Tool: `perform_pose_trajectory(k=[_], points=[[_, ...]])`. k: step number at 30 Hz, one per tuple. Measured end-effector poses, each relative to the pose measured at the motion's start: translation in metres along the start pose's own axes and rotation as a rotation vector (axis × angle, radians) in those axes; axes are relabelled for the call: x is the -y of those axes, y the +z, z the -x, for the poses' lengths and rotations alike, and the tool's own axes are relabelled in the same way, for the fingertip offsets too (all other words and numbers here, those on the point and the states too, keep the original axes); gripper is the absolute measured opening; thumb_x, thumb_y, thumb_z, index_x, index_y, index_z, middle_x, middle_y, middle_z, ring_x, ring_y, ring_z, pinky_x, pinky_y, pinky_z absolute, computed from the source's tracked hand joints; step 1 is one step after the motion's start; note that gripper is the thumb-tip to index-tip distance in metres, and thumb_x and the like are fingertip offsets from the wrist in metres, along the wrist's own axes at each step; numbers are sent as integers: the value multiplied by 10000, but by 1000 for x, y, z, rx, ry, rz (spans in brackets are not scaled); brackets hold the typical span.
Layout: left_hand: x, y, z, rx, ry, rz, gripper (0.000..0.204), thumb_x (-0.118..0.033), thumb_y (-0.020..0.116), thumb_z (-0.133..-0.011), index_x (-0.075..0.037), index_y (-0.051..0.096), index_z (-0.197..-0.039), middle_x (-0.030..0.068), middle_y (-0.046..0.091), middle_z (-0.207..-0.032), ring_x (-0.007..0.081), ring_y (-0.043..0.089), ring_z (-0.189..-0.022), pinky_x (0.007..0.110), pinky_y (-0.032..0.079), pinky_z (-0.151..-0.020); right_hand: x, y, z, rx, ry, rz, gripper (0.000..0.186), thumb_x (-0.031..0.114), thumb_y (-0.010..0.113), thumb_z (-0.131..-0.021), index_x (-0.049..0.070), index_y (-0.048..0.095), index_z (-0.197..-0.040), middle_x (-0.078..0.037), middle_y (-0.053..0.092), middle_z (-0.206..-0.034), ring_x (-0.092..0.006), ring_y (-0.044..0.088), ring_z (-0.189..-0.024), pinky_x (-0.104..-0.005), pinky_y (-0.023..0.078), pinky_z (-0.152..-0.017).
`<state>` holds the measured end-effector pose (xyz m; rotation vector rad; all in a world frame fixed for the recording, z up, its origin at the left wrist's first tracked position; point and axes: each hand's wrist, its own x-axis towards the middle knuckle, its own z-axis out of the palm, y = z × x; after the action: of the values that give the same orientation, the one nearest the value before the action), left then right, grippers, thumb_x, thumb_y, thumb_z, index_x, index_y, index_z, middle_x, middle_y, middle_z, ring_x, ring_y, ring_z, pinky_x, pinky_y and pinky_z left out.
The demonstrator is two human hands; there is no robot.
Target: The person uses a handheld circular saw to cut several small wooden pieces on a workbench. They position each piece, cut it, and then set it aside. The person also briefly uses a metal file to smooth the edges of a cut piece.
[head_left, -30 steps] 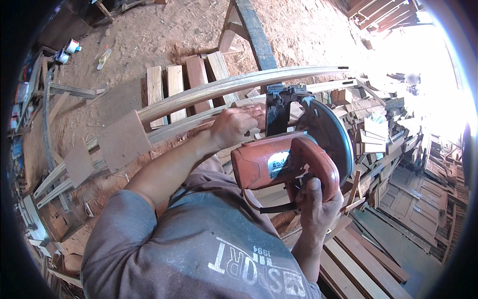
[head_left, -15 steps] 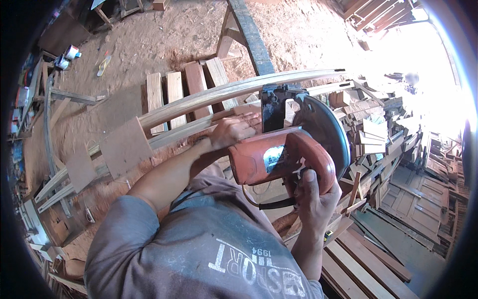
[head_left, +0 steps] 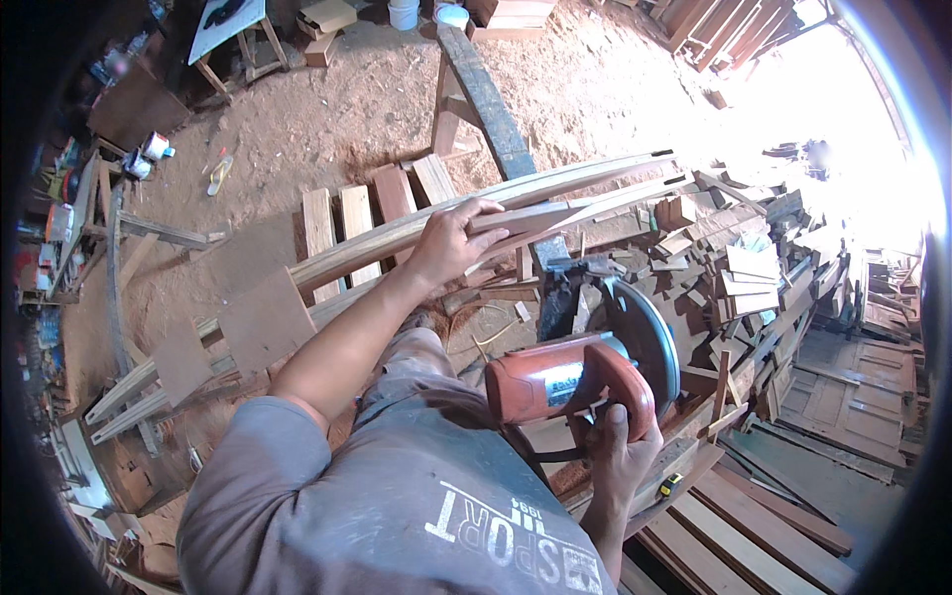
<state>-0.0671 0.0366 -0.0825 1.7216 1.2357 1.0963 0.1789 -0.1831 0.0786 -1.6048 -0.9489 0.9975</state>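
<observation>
My left hand is closed on a short wooden board, which lies along two long pale moulded strips crossing a dark plank. My right hand grips the handle of a red circular saw with a large round blade housing, held low at my right side, apart from the strips. Two square panels sit across the strips at the left. Behind them several short boards lie side by side.
A scrap-wood heap fills the right, beside an old panelled door, loose boards and a tape measure. At the upper left are paint cans, a sandal, buckets and a small stand.
The saw has moved down and away from the strips in my right hand. My left hand has risen onto the short board among the strips. The view has tilted, showing more of the floor beyond.
</observation>
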Motion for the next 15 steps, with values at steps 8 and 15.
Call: perform_pose_trajectory(k=[8, 15], points=[[45, 22, -9, -257, -332, 711, 390, -219, 746, -1000, 12, 625, -1290, 100, 717, -1220, 170, 642, -1132, 361, 488, -1029, -35, -29, 7, -79, -65, -32, 521, 299, 722, -1019, -75, 621, -1368, -143, 704, -1290, -203, 690, -1125, -325, 571, -924], [36, -11, -57, -127, -484, 486, 537, -323, 737, -1013, 42, 572, -1371, 138, 712, -1257, 192, 659, -1100, 394, 541, -960, -43, -42, 21, -210, -59, -103, 538, 367, 734, -1011, -54, 650, -1335, -114, 730, -1173, -160, 704, -951, -290, 570, -781]])
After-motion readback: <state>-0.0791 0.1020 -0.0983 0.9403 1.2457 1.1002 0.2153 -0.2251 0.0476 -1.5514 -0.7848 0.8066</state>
